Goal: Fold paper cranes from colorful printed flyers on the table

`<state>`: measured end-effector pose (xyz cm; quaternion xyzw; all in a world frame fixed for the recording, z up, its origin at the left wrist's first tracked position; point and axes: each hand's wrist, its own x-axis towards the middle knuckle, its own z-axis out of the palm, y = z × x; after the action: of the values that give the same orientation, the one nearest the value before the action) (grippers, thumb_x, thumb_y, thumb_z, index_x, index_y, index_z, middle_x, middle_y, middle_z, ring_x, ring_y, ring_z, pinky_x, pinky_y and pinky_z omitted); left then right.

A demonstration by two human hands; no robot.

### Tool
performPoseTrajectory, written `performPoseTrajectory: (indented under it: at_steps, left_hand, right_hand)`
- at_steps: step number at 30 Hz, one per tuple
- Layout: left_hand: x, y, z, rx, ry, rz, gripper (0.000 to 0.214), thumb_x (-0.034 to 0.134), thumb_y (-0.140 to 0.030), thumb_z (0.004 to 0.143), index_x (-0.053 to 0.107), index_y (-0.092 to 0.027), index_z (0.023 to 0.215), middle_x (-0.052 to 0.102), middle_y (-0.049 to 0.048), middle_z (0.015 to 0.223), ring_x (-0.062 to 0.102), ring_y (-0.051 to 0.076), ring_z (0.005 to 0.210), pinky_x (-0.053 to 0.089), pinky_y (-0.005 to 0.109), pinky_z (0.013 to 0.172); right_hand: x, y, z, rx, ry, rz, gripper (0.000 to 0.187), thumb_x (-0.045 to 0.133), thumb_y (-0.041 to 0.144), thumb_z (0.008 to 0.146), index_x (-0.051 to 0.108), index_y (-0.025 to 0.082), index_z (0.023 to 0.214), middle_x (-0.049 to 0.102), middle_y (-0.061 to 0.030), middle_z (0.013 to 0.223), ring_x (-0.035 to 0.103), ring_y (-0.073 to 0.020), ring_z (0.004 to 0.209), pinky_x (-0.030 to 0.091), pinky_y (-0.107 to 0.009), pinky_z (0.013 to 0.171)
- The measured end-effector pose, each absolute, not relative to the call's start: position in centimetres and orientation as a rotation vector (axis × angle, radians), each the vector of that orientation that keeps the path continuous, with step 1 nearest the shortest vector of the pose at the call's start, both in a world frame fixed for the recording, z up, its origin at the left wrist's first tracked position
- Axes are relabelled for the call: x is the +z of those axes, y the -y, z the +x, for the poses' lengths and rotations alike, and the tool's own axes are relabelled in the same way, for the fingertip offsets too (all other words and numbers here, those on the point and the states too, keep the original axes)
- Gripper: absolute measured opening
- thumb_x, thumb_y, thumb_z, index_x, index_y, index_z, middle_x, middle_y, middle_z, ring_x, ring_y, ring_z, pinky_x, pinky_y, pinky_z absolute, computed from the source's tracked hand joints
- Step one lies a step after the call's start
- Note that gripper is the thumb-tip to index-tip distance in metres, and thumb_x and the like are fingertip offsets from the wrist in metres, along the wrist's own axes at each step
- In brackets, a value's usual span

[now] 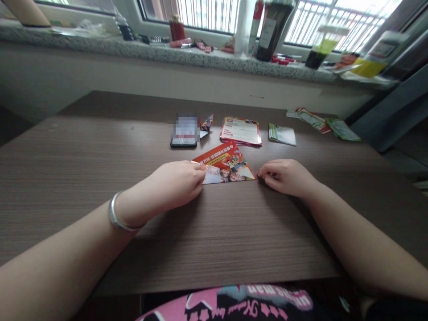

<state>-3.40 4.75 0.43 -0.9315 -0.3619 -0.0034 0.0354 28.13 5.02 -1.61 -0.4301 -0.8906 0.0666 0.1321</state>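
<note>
A red printed sheet of paper (230, 162), folded into a triangle with its peak away from me, lies on the brown table. My left hand (182, 180) is closed on its left corner, and the fingers cover that end. At the right corner, my right hand (284, 177) has its fingers curled together, with the fingertips at the paper's tip. Whether they pinch it or only touch it is hard to see. Just beyond the paper lies a stack of printed leaflets (241, 131). A small folded paper piece (207, 125) sits beside a phone (183, 133).
A small green and white packet (282, 134) lies right of the stack. Several flat wrappers (314, 120) rest at the table's far right. Along the granite windowsill (150, 51) stand a dark bottle (272, 31), a red jar (176, 29) and a yellow bottle (377, 55).
</note>
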Motion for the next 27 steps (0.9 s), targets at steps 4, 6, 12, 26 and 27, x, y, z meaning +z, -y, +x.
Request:
performPoseTrajectory:
  at_steps: [4,6,12,26,27]
  left_hand:
    - [0.2,-4.3,-2.7,0.025,1.086,-2.814,0.032,0.041,-0.031,0.097,0.062,-0.021,0.119,0.067,0.0102,0.111,0.065,0.026,0.102,0.055,0.041,0.087]
    - [0.0,-4.0,-2.5,0.032,1.063,-2.798,0.034,0.045,-0.032,0.096,0.059,-0.02,0.124,0.065,0.0124,0.114,0.063,0.027,0.105,0.053,0.043,0.09]
    - [-0.8,-4.2,-2.5,-0.111,1.051,-2.842,0.035,0.047,-0.031,0.096,0.057,-0.022,0.128,0.06,0.0118,0.126,0.06,0.027,0.115,0.047,0.046,0.102]
    - [-2.5,-4.5,-2.7,0.032,1.174,-2.998,0.084,0.037,-0.07,0.089,0.022,-0.019,0.154,0.016,0.0143,0.16,0.014,0.031,0.149,0.013,0.05,0.12]
    - [-2.4,-4.5,-2.8,0.059,1.164,-3.009,0.087,0.038,-0.072,0.088,0.021,-0.018,0.154,0.014,0.0146,0.16,0.013,0.031,0.149,0.011,0.05,0.12]
  right_hand:
    - [-1.4,-4.7,27.6,0.136,2.332,-1.209,0.018,0.054,0.014,0.082,0.069,0.021,0.087,0.071,-0.0041,0.091,0.066,-0.0157,0.075,0.051,-0.028,0.065]
    - [-1.2,-4.6,27.1,0.083,2.278,-1.103,0.019,0.053,0.013,0.084,0.069,0.021,0.09,0.07,-0.0053,0.095,0.066,-0.0168,0.083,0.053,-0.03,0.073]
    - [-1.1,-4.3,25.7,-0.088,2.39,-0.902,0.025,0.057,0.014,0.084,0.069,0.024,0.104,0.068,-0.0066,0.117,0.06,-0.0222,0.109,0.049,-0.043,0.096]
    - [-1.2,-3.6,24.2,0.244,2.662,-0.744,0.034,0.061,0.026,0.087,0.066,0.024,0.12,0.064,-0.0069,0.13,0.049,-0.0246,0.13,0.043,-0.047,0.108]
    - [-1.2,-3.6,24.2,0.264,2.685,-0.726,0.035,0.061,0.027,0.087,0.065,0.024,0.121,0.064,-0.0066,0.13,0.05,-0.024,0.13,0.042,-0.047,0.109]
